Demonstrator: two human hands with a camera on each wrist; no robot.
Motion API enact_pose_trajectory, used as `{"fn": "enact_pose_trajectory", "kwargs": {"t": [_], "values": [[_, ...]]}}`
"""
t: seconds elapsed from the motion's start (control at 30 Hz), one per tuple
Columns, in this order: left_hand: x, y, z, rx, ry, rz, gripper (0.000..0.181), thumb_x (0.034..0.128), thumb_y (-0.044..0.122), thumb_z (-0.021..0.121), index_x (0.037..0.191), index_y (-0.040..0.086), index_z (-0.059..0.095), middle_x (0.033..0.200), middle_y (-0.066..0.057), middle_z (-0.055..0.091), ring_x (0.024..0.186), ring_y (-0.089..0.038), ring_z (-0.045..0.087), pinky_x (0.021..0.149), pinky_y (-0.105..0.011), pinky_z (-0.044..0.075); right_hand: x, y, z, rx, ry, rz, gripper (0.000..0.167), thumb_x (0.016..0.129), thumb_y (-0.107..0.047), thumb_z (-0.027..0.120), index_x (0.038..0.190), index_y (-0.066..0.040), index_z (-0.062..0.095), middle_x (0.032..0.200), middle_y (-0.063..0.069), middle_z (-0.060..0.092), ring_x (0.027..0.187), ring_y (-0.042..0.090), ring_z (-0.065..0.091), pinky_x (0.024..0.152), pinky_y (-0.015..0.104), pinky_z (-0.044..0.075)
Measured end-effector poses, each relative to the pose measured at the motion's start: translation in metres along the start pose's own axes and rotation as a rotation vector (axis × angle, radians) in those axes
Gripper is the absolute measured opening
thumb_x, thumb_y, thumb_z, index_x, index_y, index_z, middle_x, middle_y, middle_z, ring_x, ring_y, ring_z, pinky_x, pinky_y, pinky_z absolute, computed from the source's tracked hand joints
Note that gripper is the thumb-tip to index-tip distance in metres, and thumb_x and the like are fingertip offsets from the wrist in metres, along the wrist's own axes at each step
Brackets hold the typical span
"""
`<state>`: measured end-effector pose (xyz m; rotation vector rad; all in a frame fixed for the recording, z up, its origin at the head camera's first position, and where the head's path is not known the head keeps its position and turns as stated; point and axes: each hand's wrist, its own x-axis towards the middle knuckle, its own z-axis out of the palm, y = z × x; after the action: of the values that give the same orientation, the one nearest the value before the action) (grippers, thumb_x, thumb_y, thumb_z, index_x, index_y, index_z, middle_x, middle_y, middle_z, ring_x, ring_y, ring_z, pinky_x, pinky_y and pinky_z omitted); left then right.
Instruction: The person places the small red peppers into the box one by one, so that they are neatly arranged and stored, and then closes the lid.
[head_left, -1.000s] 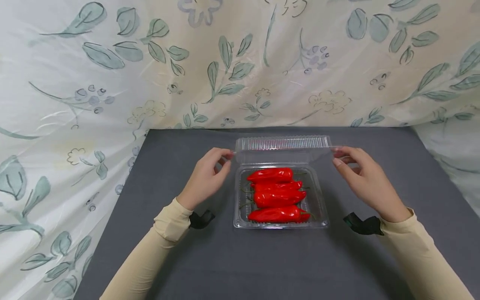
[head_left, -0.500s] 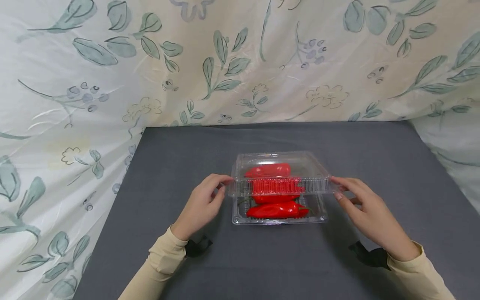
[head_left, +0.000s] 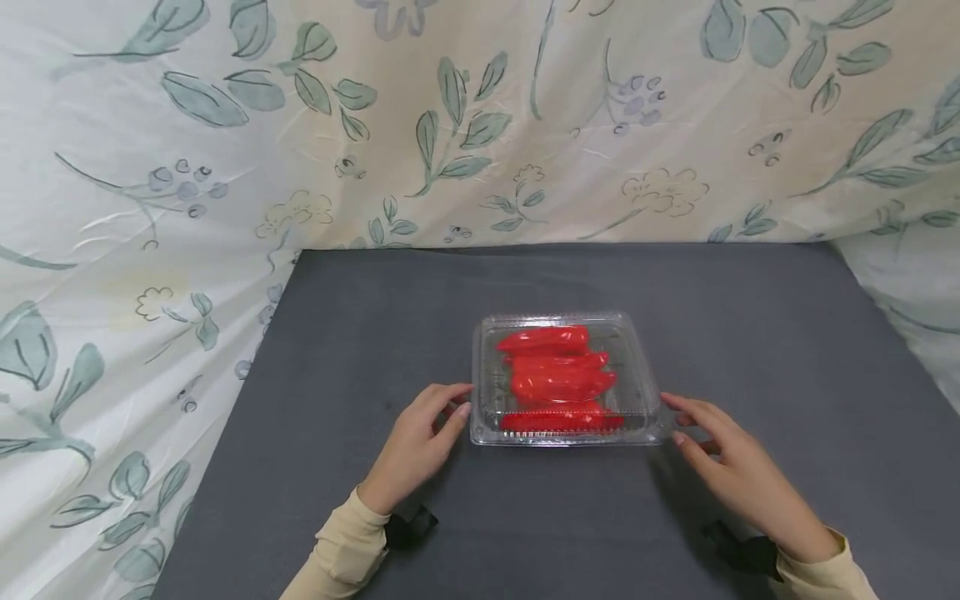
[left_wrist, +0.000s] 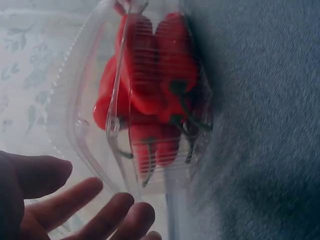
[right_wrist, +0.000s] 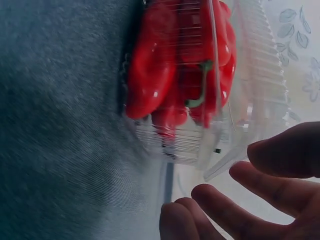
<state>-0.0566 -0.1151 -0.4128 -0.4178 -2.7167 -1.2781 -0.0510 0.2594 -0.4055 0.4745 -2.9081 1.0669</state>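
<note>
Several red peppers with green stems lie in a clear plastic clamshell box on the grey cloth. Its lid is folded down over them; both wrist views show a gap between lid rim and base rim. My left hand is at the box's left front side, thumb and fingers apart, fingertips by the lid's edge. At the right front corner is my right hand, its index finger and thumb parted close to the lid's edge. Whether the fingertips touch the plastic is hard to tell.
Dark grey cloth covers the table around the box. Behind and to the left hangs a pale curtain printed with leaves. Black straps stick out at the wrists beneath beige sleeves.
The lid has swung from standing up at the back, forward and down over the peppers. Both hands moved with it toward the front of the box, and their fingers have parted from its edge.
</note>
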Motion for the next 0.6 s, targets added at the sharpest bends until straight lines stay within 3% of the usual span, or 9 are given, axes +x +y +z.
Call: {"fn": "enact_pose_trajectory", "kwargs": {"t": [0.33, 0.43, 0.6], "values": [[-0.005, 0.001, 0.009, -0.010, -0.016, -0.122, 0.035, 0.0929, 0.023, 0.063, 0.128, 0.022, 0.058, 0.100, 0.010, 0.058, 0.084, -0.005, 0.054, 0.067, -0.022, 0.048, -0.007, 0.004, 0.017, 0.086, 0.047, 0.008, 0.056, 0.089, -0.002, 0.064, 0.142, -0.014, 0.046, 0.124, 0.011, 0.058, 0.102, -0.009, 0.051, 0.069, 0.022, 0.051], [-0.007, 0.002, 0.011, -0.025, -0.034, -0.160, 0.041, 0.0923, 0.024, 0.064, 0.132, 0.022, 0.055, 0.100, 0.009, 0.060, 0.082, -0.006, 0.055, 0.066, -0.022, 0.048, -0.008, 0.003, 0.021, 0.126, 0.041, 0.044, 0.057, 0.090, -0.004, 0.064, 0.143, -0.013, 0.044, 0.124, 0.015, 0.058, 0.102, -0.013, 0.047, 0.069, 0.022, 0.052], [-0.009, 0.001, 0.015, -0.095, -0.064, -0.215, 0.048, 0.0915, 0.022, 0.065, 0.137, 0.022, 0.049, 0.099, 0.008, 0.063, 0.075, -0.005, 0.058, 0.061, -0.022, 0.048, -0.008, -0.001, 0.025, 0.262, -0.024, 0.168, 0.056, 0.096, -0.019, 0.058, 0.148, -0.014, 0.035, 0.127, 0.020, 0.054, 0.100, -0.007, 0.053, 0.068, 0.026, 0.054]]}}
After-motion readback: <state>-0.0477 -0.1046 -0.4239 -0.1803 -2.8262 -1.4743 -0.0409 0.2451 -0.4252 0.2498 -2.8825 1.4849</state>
